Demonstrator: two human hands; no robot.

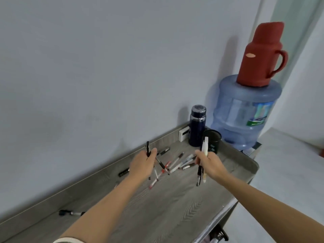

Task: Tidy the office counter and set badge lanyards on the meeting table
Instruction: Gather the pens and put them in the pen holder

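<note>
Several pens and markers (177, 163) lie scattered on the grey wood-grain counter (166, 207). My left hand (142, 165) grips a few pens, one black pen sticking up above the fist and others hanging below. My right hand (209, 163) holds a white marker (204, 146) upright together with dark pens that hang beneath it. A black pen cup (213, 142) stands just behind my right hand. No lanyards are in view.
A dark blue flask (197, 126) and a small white box (183, 135) stand by the wall. Beyond the counter's end sits a blue water jug (245, 113) with a red thermos (263, 55) on top. Loose pens (71, 212) and a black clip (123, 172) lie further left.
</note>
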